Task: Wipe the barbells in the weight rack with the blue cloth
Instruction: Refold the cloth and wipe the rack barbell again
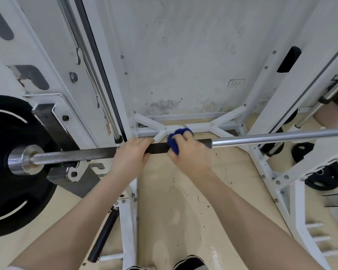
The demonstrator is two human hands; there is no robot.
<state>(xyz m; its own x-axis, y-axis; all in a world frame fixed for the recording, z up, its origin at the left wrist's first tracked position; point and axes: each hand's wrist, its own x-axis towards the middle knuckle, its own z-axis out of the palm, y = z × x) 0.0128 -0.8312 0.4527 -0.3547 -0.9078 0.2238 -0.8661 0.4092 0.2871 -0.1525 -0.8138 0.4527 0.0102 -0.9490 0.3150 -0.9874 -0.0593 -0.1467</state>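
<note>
A long barbell lies across the white weight rack, its middle part dark and knurled, its right part shiny chrome. A black weight plate sits on its left end. My left hand grips the dark part of the bar from above. Just to its right, my right hand presses a bunched blue cloth around the bar. The cloth shows at the fingertips and under the palm; the rest is hidden by my hand.
A white wall stands behind the rack, and white base struts cross the tan floor below the bar. Loose black plates lie at the right by the rack's foot. Another chrome bar slants at the upper right. My shoes show at the bottom.
</note>
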